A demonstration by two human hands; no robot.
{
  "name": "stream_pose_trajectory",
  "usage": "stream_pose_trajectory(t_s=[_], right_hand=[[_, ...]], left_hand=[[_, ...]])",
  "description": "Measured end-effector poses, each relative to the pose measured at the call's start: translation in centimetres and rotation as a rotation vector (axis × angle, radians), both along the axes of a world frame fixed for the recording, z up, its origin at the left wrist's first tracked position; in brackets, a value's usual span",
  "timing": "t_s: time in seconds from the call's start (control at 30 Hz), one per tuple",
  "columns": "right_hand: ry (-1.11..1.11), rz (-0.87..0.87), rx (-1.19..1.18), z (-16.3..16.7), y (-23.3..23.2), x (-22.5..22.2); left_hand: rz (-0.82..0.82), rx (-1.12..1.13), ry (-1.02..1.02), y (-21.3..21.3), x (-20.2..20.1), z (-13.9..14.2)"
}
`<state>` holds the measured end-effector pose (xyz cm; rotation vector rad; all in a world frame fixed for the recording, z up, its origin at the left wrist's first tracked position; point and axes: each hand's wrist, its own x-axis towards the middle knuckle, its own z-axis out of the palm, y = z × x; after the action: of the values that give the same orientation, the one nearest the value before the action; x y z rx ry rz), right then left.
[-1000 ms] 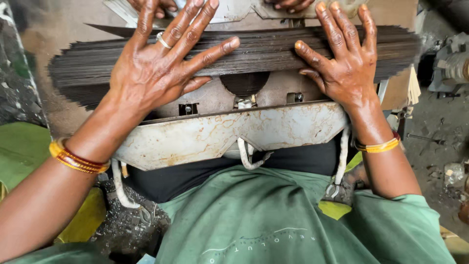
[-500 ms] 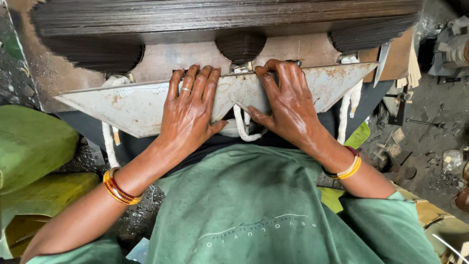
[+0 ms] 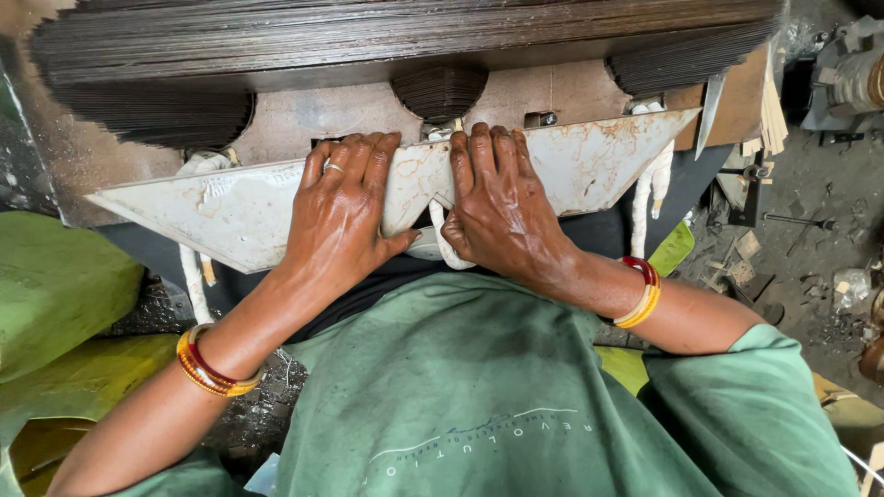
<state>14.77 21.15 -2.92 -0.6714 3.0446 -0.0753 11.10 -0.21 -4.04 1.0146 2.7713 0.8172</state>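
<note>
Plate (image 3: 571, 170), pale and rust-flecked, spans mid-frame below a dark stack (image 3: 387, 37) of thin sheets. Your left hand (image 3: 345, 216) and right hand (image 3: 502, 202) lie flat on it, side by side, fingers together, gripping nothing. White cords (image 3: 645, 207) hang beneath it.

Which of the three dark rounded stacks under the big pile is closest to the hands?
The middle rounded stack, just above the fingertips of both hands. The left stack and right stack sit far out toward the plate's ends.
</note>
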Motion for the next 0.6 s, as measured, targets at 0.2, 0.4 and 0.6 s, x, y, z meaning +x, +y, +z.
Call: stream_pose_trajectory(t_s=[0.2,0.4,0.6], right_hand=[[0.08,0.012,-0.115,1.6,0.9,0.3],[0.277,-0.072,-0.099,3.1,5.6,2.1],[0.07,-0.156,-0.225,6.3,15.5,3.2]], left_hand=[[0.024,0.06,0.032,0.0,0.6,1.8],[0.079,-0.347,0.74,-1.1,2.2,2.0],[-0.059,-0.398,0.738,-0.9,0.3,3.9]])
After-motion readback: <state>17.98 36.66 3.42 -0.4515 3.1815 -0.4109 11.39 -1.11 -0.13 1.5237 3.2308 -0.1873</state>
